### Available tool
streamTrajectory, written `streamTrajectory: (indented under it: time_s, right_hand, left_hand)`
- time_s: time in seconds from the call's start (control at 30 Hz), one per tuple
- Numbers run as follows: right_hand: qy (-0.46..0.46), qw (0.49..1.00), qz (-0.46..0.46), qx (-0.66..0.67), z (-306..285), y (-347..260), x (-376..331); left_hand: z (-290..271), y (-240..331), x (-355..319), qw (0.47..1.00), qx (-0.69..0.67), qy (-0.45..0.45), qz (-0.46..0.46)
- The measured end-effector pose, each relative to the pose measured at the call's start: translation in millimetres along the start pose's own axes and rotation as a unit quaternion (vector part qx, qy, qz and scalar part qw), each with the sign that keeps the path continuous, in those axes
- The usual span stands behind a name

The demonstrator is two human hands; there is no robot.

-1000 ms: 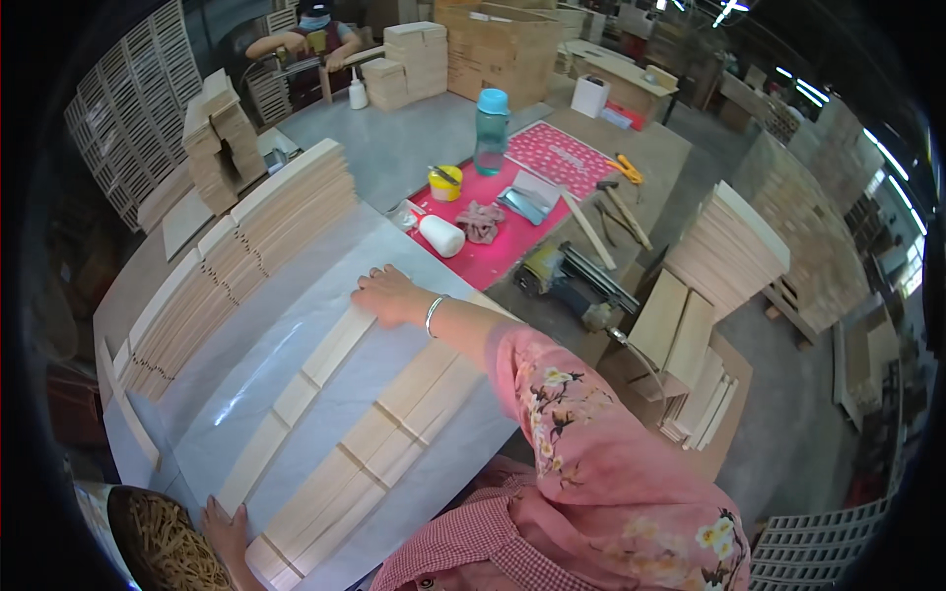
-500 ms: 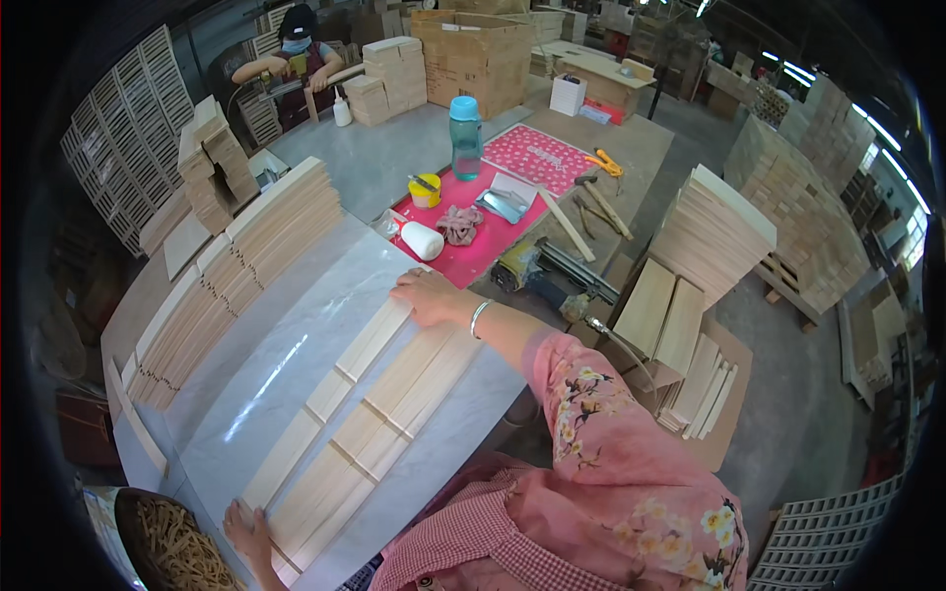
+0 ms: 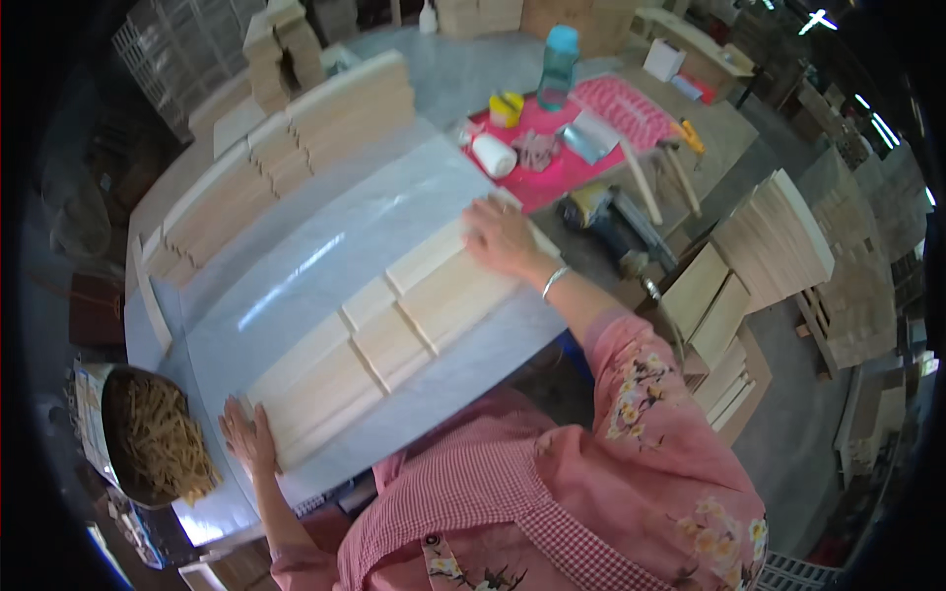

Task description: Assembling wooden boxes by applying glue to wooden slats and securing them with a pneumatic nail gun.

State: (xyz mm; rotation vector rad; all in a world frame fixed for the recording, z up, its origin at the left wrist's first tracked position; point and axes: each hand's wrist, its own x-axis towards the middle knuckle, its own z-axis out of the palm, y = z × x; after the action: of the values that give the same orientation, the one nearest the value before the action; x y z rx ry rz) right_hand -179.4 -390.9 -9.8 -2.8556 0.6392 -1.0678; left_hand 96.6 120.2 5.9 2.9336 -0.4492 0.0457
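Pale wooden panels [image 3: 325, 404] lie side by side on the grey, glossy tabletop [image 3: 286, 251], slanting from near left to far right. Raised cross strips [image 3: 416, 328] run over them near the middle. My left hand [image 3: 248, 438] rests against their near left end, fingers spread and thumb apart. At the far right end my right hand [image 3: 501, 236], with a silver bangle on its wrist, curls its fingers over the wood. Its fingertips are blurred.
Rows of stacked boards [image 3: 345, 108] line the table's far left side. A pink mat holds a white bottle [image 3: 493, 155], yellow tub [image 3: 506, 109] and blue water bottle [image 3: 559, 69]. A power tool [image 3: 616, 222] lies beyond my right hand. A bin of wood shavings [image 3: 163, 433] stands left.
The gap between the narrow panel and the wide one has closed. Both hands still sit at the ends. My view has shifted, so the table appears lower and further right.
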Motion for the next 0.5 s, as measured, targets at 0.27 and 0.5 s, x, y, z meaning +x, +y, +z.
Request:
streamTrajectory:
  time_s: [0.27,0.5]
  right_hand:
    - [0.063,0.988,0.127,-0.057,1.5,10.3,-25.5]
    - [-0.054,0.943,0.311,-0.107,-7.1,25.7,-27.1]
  left_hand:
    - [0.4,-15.3,-11.2,0.999,0.033,0.018,-0.005]
    - [-30.0,3.5,-19.3,0.991,0.079,0.021,-0.102]
